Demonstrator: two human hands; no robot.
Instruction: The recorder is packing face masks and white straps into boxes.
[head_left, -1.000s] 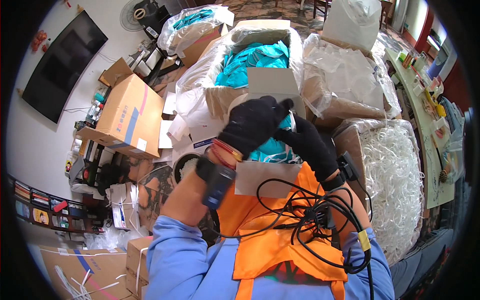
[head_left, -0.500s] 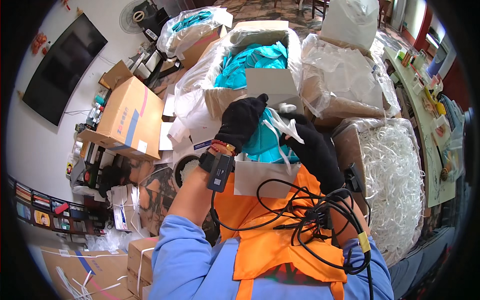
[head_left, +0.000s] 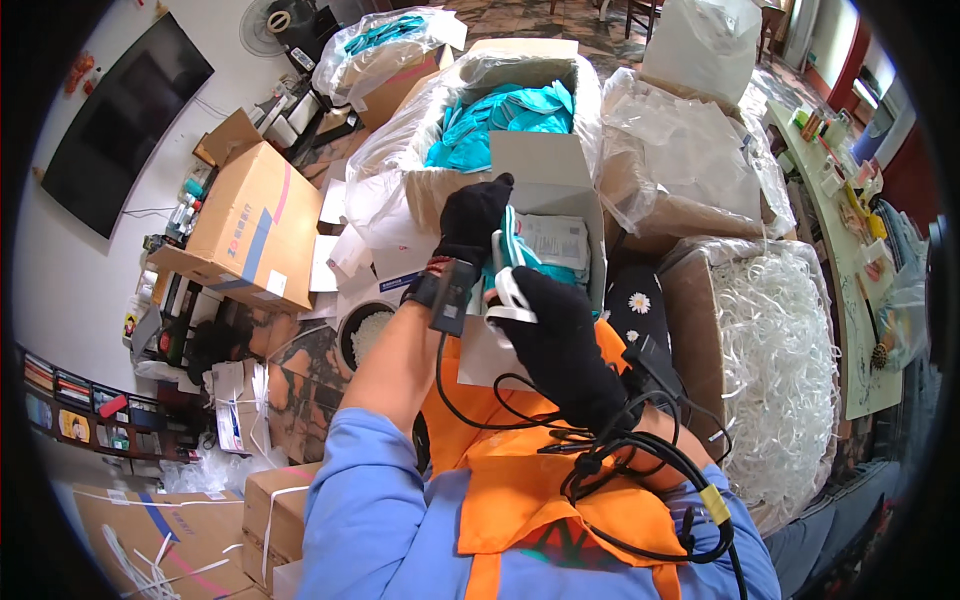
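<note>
In front of me a small white carton (head_left: 541,172) stands with its flap up. Inside it lie teal pieces resembling folded face masks and a pale printed packet (head_left: 553,243). My left hand (head_left: 472,220), in a black glove, is closed on a teal stack of masks (head_left: 509,238), seen nearly edge-on at the carton's left side. White straps (head_left: 512,298) are gripped by my right hand (head_left: 565,340), also black-gloved, just below the stack. The glove hides some of its fingertips.
Ahead is a plastic-lined box (head_left: 432,200) heaped with teal masks (head_left: 505,120). At right stands a box of white straps (head_left: 778,350), with another lined box (head_left: 680,150) behind it. A big brown carton (head_left: 250,225) is at left. Black cables (head_left: 640,450) hang over my right forearm.
The teal stack has turned edge-on and shifted left, uncovering the packet inside the carton. My right hand has moved down and left with the straps.
</note>
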